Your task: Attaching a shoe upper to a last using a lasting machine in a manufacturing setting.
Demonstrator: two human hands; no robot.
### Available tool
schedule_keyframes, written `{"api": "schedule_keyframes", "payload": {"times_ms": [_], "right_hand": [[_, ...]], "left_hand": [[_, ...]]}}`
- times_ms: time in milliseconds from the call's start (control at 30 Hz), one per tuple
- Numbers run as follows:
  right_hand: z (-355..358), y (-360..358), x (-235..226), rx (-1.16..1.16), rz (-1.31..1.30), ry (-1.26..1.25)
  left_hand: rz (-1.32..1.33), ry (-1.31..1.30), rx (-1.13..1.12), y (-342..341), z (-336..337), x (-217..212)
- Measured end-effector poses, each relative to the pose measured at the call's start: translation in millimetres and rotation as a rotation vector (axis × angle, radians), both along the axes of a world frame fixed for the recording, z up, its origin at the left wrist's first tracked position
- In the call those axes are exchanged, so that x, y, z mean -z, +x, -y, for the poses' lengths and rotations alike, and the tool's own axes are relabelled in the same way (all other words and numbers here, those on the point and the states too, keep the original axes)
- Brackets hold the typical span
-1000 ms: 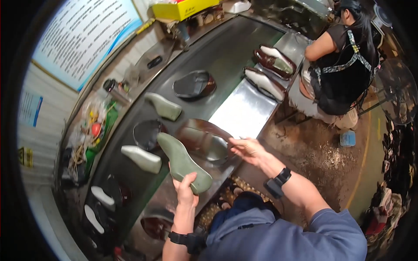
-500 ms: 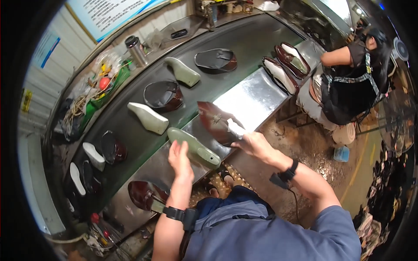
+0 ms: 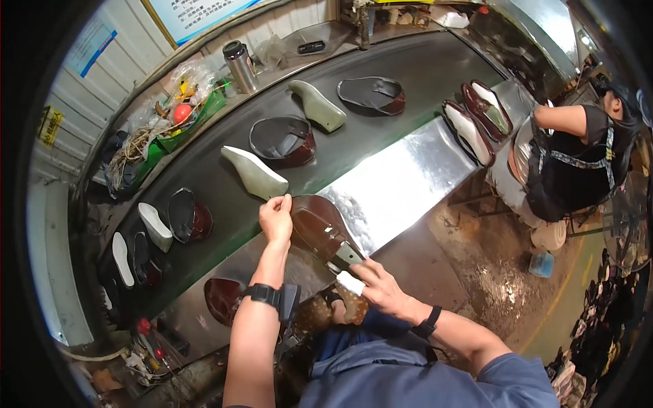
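Note:
A glossy brown shoe upper (image 3: 314, 226) lies on the metal ledge (image 3: 401, 180) in front of me. My left hand (image 3: 275, 217) has its fingers curled on the upper's far rim, right beside the near end of a pale green shoe last (image 3: 255, 173) lying on the dark belt (image 3: 354, 139). My right hand (image 3: 377, 285), with white tape on one finger, grips the upper's near end, where a grey tab sticks out. Both wrists wear black bands.
Several more lasts and dark uppers sit spaced along the curved belt, such as a last (image 3: 316, 105) and an upper (image 3: 282, 139). A steel flask (image 3: 239, 64) and a cluttered green tray (image 3: 183, 115) stand behind it. A seated co-worker (image 3: 578, 156) works at the right.
My left hand set the green last down on the belt and moved onto the brown upper. My right hand pulled the upper's near end toward me. My view shifted along the belt.

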State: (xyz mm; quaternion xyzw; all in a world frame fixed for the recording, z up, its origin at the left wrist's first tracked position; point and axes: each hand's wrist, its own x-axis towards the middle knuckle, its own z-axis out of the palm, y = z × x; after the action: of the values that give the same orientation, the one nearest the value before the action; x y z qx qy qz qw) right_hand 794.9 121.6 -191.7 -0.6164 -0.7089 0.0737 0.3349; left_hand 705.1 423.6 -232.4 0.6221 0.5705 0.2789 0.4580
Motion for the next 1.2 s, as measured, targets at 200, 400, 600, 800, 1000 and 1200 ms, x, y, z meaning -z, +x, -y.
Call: {"api": "schedule_keyframes", "payload": {"times_ms": [200,400,600,800,1000,1200], "right_hand": [[-32.8,9.4,23.2,0.349,-0.601,-0.066],[-5.2,13.8,32.3,0.156,-0.531,-0.164],[-5.8,29.1,50.7,0.069,-0.474,-0.171],[-20.5,18.9,2.3,-0.067,-0.676,-0.32],[-108.4,-40.8,-75.0,-0.175,-1.404,-1.16],[-93.6,-198.4,-156.5,-0.311,-1.268,-1.098]], "left_hand": [[-0.212,0.307,0.025,23.8,13.4,7.0],[-0.238,-0.09,-0.048,-16.2,38.7,2.7],[-0.511,-0.003,0.041,19.7,62.2,-26.2],[-0.338,0.04,-0.159,-39.2,56.0,-58.6],[-0.114,0.174,-0.363,-153.2,96.2,-144.9],[-0.126,0.379,-0.678,-306.8,169.9,-207.4]]}}
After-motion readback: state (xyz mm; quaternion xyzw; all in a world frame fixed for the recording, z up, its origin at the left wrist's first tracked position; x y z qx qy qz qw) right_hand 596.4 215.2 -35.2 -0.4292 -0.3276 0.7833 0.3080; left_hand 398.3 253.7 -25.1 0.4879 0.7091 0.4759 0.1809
